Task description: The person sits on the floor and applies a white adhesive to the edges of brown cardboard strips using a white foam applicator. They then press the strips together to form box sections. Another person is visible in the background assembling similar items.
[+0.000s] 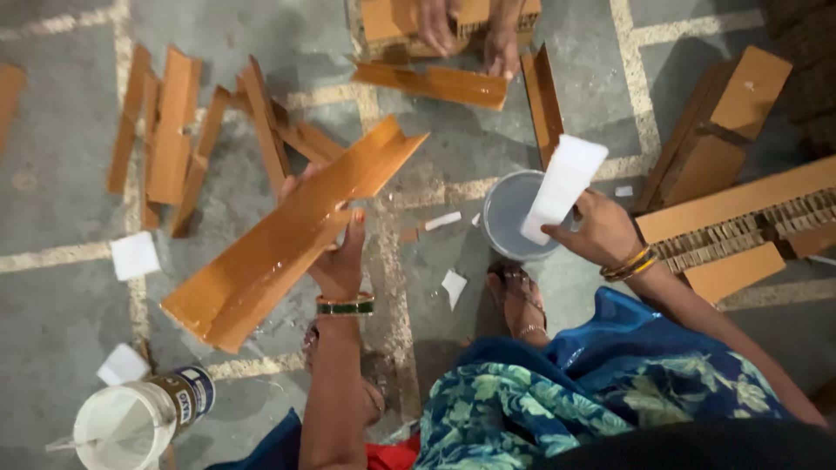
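Note:
My left hand (335,252) grips a long orange-brown L-shaped cardboard strip (287,235), holding it tilted over the floor; its surface looks wet and glossy. A white rectangular sponge-like pad (564,187) is pinched in my right hand (596,231) and hangs over a small grey round bowl (505,213) on the floor. My sandalled foot (518,296) rests just below the bowl. Bangles sit on both wrists.
Several more orange strips (174,130) lie at the upper left. Another person's hands (470,30) press a strip (431,83) at the top. Honeycomb cardboard pieces (740,218) stack at the right. An open white tub (131,422) stands bottom left. White paper scraps (135,255) are scattered about.

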